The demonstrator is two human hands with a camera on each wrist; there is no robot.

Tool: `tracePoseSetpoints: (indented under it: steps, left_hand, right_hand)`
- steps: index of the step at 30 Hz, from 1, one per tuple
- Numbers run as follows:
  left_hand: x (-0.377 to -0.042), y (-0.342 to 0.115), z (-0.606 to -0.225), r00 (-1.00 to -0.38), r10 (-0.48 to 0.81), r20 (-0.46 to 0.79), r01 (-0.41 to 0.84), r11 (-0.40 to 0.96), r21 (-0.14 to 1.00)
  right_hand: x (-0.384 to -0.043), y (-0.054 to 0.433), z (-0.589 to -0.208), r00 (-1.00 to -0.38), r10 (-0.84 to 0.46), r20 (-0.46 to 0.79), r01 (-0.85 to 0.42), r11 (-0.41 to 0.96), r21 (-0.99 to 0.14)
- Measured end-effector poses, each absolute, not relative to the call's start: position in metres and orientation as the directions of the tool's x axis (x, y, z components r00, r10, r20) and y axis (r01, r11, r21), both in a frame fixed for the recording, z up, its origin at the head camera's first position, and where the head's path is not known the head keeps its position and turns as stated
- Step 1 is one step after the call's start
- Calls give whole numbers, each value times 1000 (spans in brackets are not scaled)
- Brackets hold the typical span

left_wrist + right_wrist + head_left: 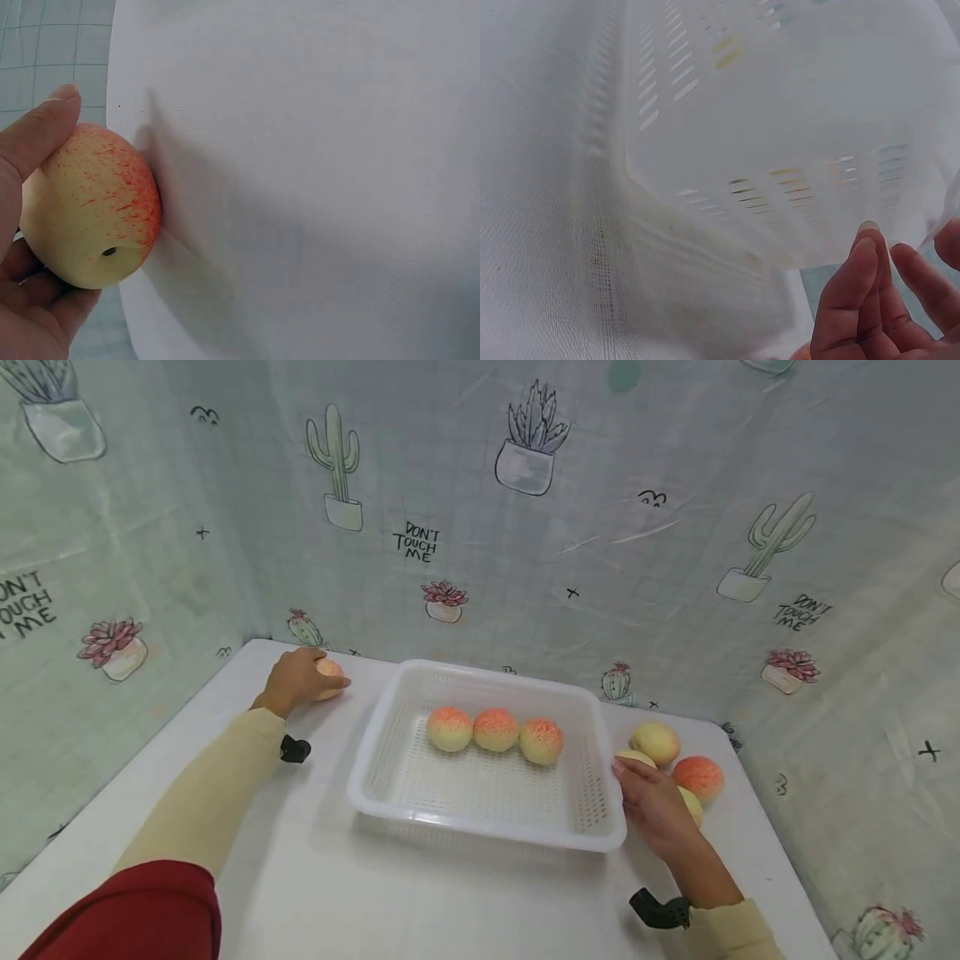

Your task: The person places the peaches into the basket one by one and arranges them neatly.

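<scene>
Near the back left corner of the table, my left hand (298,681) grips a yellow apple with red streaks (94,206). The thumb lies over one side and the fingers curl under the other; a dark dimple shows on the fruit. My right hand (660,806) holds the right rim of a white slotted plastic basket (480,829). In the right wrist view its fingers (855,300) bear against the basket's outer wall, with the thumb by the rim. Inside the basket, three similar apples (496,729) sit in a row.
Several more fruits lie right of the basket, partly behind my right hand, among them a yellow one (656,742) and a red-orange one (698,778). The white table (337,893) meets a cactus-printed sheet (465,543) at its back and sides.
</scene>
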State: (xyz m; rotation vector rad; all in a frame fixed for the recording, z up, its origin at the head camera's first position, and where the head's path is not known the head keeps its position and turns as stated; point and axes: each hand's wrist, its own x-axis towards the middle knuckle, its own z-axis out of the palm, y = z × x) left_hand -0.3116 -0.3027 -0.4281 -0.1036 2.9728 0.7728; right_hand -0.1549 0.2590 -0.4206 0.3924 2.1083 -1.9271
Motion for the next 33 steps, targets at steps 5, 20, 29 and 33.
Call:
tracePoseSetpoints:
  steps: [5, 20, 29, 33]
  left_hand:
    - [-314, -300, -420, -994, -56, -89, -93, 862, 498]
    - [-302, -307, -422, -986, -98, -136, -156, 835, 527]
    - [-298, -314, -431, -985, -156, -70, -169, 810, 562]
    - [-297, -319, -434, -986, -158, -54, -159, 792, 589]
  right_hand:
    - [-154, 262, -418, -930, 22, -368, 369, 78, -926]
    - [-154, 259, -417, -928, 23, -372, 373, 77, -925]
    - [-153, 256, -420, -926, 36, -375, 377, 72, -924]
    - [-153, 256, -420, -923, 34, -382, 384, 69, -921]
